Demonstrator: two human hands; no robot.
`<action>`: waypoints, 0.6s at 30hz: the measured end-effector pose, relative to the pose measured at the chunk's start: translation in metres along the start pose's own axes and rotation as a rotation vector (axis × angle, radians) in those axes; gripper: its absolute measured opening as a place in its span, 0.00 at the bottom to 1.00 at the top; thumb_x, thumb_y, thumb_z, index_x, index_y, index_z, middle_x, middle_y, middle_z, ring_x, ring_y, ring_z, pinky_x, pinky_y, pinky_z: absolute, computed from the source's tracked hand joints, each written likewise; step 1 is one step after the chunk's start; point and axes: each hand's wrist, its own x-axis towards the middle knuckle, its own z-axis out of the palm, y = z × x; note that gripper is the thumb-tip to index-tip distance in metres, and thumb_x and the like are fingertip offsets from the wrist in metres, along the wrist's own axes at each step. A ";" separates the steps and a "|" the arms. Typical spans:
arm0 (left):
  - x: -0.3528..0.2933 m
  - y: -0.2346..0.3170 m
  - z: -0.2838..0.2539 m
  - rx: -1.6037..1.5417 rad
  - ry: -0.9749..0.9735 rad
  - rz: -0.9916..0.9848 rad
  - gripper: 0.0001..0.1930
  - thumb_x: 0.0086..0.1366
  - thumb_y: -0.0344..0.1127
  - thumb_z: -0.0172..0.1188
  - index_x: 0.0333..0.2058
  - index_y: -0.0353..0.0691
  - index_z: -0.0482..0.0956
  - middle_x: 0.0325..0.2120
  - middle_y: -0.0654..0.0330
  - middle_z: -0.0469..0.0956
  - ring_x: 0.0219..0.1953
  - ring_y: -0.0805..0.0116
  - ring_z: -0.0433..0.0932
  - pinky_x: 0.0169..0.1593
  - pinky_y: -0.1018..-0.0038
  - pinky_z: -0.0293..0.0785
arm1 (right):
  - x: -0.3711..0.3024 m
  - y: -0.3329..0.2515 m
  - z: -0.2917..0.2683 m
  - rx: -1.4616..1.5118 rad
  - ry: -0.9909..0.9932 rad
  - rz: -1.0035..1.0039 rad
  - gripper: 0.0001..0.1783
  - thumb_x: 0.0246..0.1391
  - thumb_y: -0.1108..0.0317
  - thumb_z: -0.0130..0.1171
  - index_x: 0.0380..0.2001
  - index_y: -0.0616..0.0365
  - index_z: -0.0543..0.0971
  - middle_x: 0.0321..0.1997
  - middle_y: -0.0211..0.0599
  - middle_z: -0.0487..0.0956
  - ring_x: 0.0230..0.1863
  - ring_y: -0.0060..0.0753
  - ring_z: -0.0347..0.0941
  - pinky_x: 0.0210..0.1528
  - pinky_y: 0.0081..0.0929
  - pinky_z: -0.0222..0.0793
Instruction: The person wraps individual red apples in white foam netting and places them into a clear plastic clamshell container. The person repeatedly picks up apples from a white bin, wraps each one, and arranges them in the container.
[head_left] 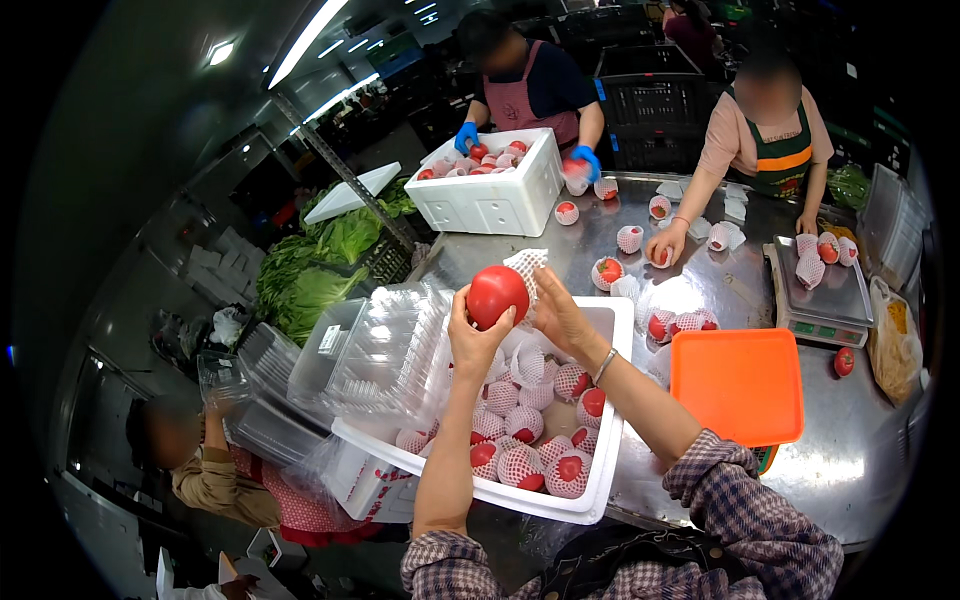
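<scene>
My left hand (474, 342) is closed around a large bare red tomato (498, 296), raised above a white foam box (560, 510). Close beside it, my right hand (562, 318) pinches a white foam net sleeve (527, 264), which stands up behind the tomato. The sleeve and the tomato seem to be apart, though their edges overlap in view. Below both hands, the box holds several tomatoes in foam nets (522, 467), some with red skin showing at the top. My forearms hide part of the box.
Clear plastic clamshells (385, 350) are stacked at the box's left. An orange lid (738, 385) lies to the right, near a scale (822, 300) bearing netted tomatoes. Across the metal table, two people handle tomatoes around another foam box (490, 205). Someone stands at lower left; leafy greens (320, 260) lie behind.
</scene>
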 end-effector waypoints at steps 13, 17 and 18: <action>0.002 -0.003 -0.008 -0.090 -0.039 -0.107 0.22 0.51 0.38 0.66 0.42 0.33 0.71 0.34 0.57 0.75 0.35 0.71 0.75 0.37 0.75 0.74 | -0.013 -0.002 0.020 -0.557 0.002 -0.283 0.52 0.40 0.54 0.68 0.60 0.71 0.52 0.62 0.53 0.58 0.64 0.41 0.53 0.64 0.31 0.49; 0.003 -0.006 -0.014 -0.301 -0.027 -0.384 0.18 0.57 0.41 0.62 0.39 0.33 0.72 0.32 0.58 0.74 0.32 0.74 0.74 0.34 0.78 0.74 | -0.013 -0.001 0.019 -0.829 -0.068 -0.268 0.53 0.36 0.53 0.71 0.59 0.71 0.54 0.62 0.56 0.57 0.65 0.45 0.52 0.65 0.33 0.48; 0.003 -0.011 -0.015 -0.319 -0.005 -0.399 0.20 0.58 0.46 0.60 0.38 0.33 0.72 0.32 0.58 0.74 0.31 0.74 0.74 0.33 0.79 0.74 | -0.013 0.003 0.018 -0.935 -0.082 -0.312 0.56 0.33 0.52 0.72 0.59 0.71 0.54 0.62 0.58 0.57 0.65 0.47 0.52 0.65 0.33 0.48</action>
